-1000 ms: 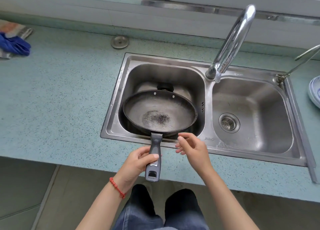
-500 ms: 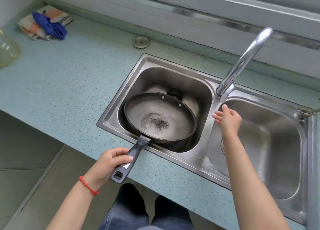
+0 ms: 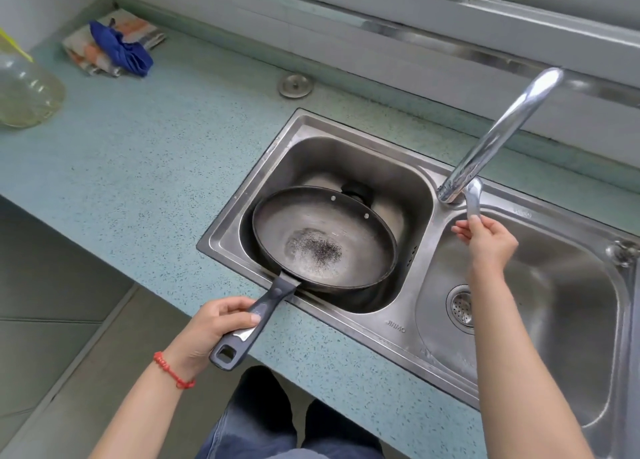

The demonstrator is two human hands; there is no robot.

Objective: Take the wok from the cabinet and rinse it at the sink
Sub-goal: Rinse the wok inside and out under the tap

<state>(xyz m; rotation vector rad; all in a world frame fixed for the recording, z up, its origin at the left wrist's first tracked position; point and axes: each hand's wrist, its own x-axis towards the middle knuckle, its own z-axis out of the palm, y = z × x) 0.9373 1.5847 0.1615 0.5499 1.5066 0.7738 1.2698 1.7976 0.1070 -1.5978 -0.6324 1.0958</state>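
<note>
While the wok sits tilted in the double sink's left basin, the left hand grips its handle; the right hand pinches the faucet lever. Cloths lie well apart.

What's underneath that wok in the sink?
Under the wok is the left sink basin; a dark drain peeks out behind its far rim. The basin floor beneath is covered.

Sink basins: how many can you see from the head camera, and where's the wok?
2. The left basin holds the wok; the right basin, with its drain strainer, runs past the frame's right edge.
</note>
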